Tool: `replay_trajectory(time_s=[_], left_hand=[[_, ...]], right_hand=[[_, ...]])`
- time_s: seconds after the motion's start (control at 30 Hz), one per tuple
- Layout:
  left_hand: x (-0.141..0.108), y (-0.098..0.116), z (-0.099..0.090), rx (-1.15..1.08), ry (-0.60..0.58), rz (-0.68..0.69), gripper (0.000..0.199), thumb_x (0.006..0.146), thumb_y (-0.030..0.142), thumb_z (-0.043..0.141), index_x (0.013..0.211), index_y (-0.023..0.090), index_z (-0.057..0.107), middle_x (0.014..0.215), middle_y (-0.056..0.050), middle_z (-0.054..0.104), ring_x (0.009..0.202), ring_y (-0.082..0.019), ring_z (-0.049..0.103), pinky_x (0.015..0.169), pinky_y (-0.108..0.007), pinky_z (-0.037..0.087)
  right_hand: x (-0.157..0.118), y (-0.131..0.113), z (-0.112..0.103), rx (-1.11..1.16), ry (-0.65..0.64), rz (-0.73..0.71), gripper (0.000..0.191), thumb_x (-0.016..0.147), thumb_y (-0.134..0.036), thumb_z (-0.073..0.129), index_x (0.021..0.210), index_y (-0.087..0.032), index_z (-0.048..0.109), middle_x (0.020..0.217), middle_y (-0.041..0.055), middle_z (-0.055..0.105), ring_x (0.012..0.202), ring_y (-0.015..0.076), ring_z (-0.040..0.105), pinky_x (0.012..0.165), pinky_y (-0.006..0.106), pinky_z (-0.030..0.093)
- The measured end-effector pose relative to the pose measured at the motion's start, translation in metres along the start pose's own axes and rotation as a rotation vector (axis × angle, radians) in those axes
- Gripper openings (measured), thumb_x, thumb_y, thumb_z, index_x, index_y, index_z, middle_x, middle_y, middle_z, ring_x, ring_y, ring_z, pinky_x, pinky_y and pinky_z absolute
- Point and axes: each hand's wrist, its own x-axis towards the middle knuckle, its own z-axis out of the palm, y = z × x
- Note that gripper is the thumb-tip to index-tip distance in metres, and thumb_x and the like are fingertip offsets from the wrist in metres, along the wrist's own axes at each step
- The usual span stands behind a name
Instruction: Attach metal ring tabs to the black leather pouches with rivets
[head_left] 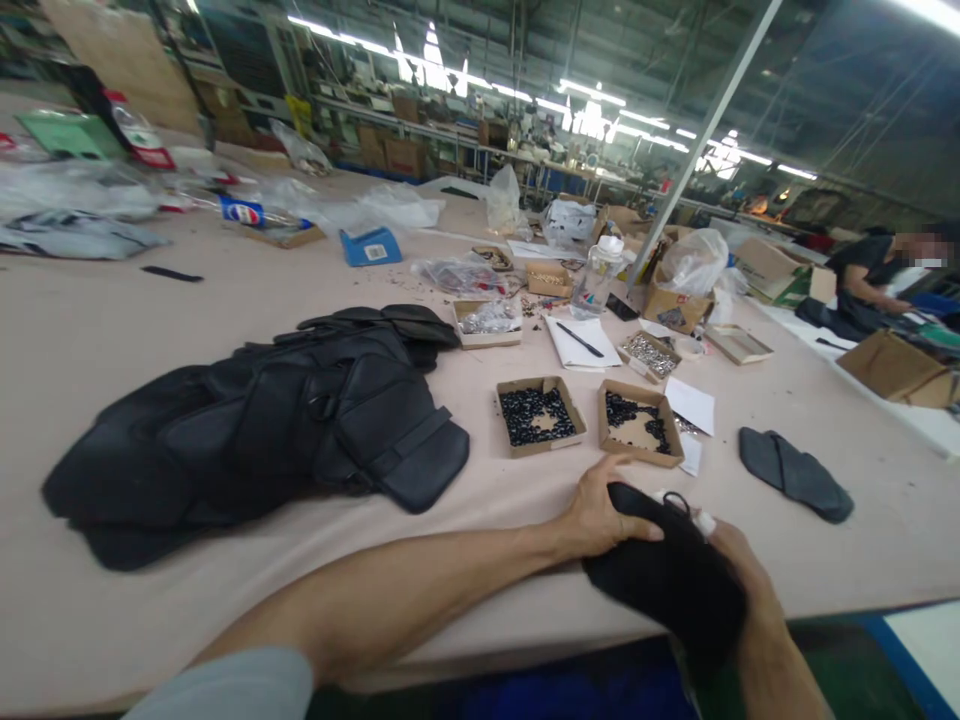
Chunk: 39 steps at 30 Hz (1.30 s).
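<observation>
Near the table's front edge, a dark piece of flat, soft-looking black material (660,570) is held tilted up between both hands. My left hand (604,515) grips its upper left side, with the thumb across its face. My right hand (739,560) is closed at its right edge, white wrapping on the fingertips, beside a small black loop (677,504). Just beyond are two cardboard trays of small black parts, a left tray (541,447) and a right tray (646,455). A similar black strapped piece (795,475) lies to the right.
A large pile of black strapped pieces (285,420) covers the left middle. Farther back are a tray of metal parts (651,357), paper with a pen (581,340), a clear bottle (598,275) and a plastic-lined carton (679,300). Another person (870,275) sits at far right.
</observation>
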Motion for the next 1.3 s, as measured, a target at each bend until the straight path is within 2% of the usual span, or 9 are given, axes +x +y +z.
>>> replay_trajectory(time_s=[0.1,0.17,0.37,0.5,0.67,0.83,1.03,1.17,1.3], left_hand=[[0.005,-0.010,-0.001,0.030,-0.019,-0.057,0.043,0.058,0.039,0.093,0.092,0.017,0.079,0.089,-0.004,0.074,0.086,-0.022,0.066,0.079,-0.032,0.049],[0.006,-0.012,0.000,0.056,0.014,-0.088,0.032,0.061,0.035,0.090,0.084,0.017,0.079,0.081,-0.003,0.073,0.078,-0.020,0.065,0.071,-0.030,0.047],[0.005,-0.011,0.002,0.181,0.243,-0.171,0.028,0.066,0.037,0.086,0.086,0.020,0.078,0.088,-0.005,0.074,0.087,-0.024,0.065,0.077,-0.035,0.046],[0.008,-0.015,0.001,0.151,0.252,-0.165,0.024,0.067,0.033,0.085,0.086,0.020,0.077,0.091,-0.005,0.074,0.090,-0.025,0.065,0.082,-0.036,0.047],[0.011,-0.020,0.000,0.184,0.233,-0.121,0.027,0.068,0.035,0.085,0.089,0.020,0.077,0.095,-0.007,0.074,0.094,-0.026,0.064,0.085,-0.038,0.047],[0.012,-0.017,0.000,0.203,0.247,-0.155,0.027,0.068,0.035,0.085,0.089,0.020,0.077,0.094,-0.006,0.073,0.093,-0.025,0.064,0.083,-0.037,0.047],[0.018,-0.017,0.004,0.200,0.256,-0.120,0.022,0.068,0.030,0.084,0.086,0.020,0.076,0.089,-0.003,0.073,0.086,-0.021,0.064,0.080,-0.033,0.047],[0.025,-0.020,0.005,0.207,0.220,-0.100,0.021,0.070,0.030,0.084,0.086,0.020,0.076,0.086,-0.002,0.072,0.081,-0.018,0.063,0.076,-0.030,0.047],[0.029,-0.016,0.004,0.222,0.220,-0.152,0.022,0.068,0.031,0.085,0.085,0.019,0.076,0.082,-0.002,0.071,0.076,-0.017,0.061,0.071,-0.028,0.046]], right_hand=[[0.039,0.000,-0.015,-0.122,0.234,0.050,0.050,0.078,-0.056,0.070,0.098,-0.012,0.081,0.093,0.0141,0.079,0.090,0.0342,0.074,0.076,0.037,0.059],[0.074,-0.003,-0.019,-0.256,0.382,-0.061,0.050,0.073,-0.053,0.073,0.100,-0.012,0.081,0.096,0.0145,0.079,0.091,0.0339,0.073,0.080,0.038,0.057],[0.168,-0.012,0.027,-0.561,-0.113,-0.245,0.025,0.077,-0.037,0.065,0.078,-0.017,0.079,0.073,0.0067,0.075,0.065,0.0218,0.066,0.063,0.030,0.047],[0.193,-0.010,0.059,-0.647,-0.082,-0.219,0.022,0.075,-0.034,0.065,0.067,-0.016,0.075,0.065,0.0080,0.071,0.057,0.0187,0.059,0.057,0.028,0.039],[0.197,-0.018,0.067,-0.593,-0.030,-0.204,0.027,0.074,-0.034,0.063,0.074,-0.011,0.078,0.068,0.0112,0.072,0.058,0.0190,0.059,0.057,0.028,0.040],[0.183,-0.025,0.023,-0.536,0.076,-0.201,0.034,0.075,-0.036,0.057,0.079,-0.010,0.078,0.070,0.0093,0.072,0.061,0.0196,0.059,0.056,0.028,0.039],[0.118,0.040,-0.057,-0.362,0.061,0.163,0.027,0.064,-0.036,0.068,0.070,-0.011,0.076,0.053,0.0029,0.060,0.051,0.0169,0.052,0.048,0.026,0.034],[0.093,0.076,-0.072,-0.292,0.034,0.279,0.031,0.065,-0.041,0.068,0.065,-0.010,0.073,0.046,0.0016,0.054,0.045,0.0146,0.045,0.043,0.026,0.028],[0.090,0.079,-0.076,-0.263,0.086,0.256,0.038,0.068,-0.045,0.067,0.073,-0.009,0.077,0.049,0.0034,0.058,0.044,0.0150,0.047,0.043,0.027,0.029]])
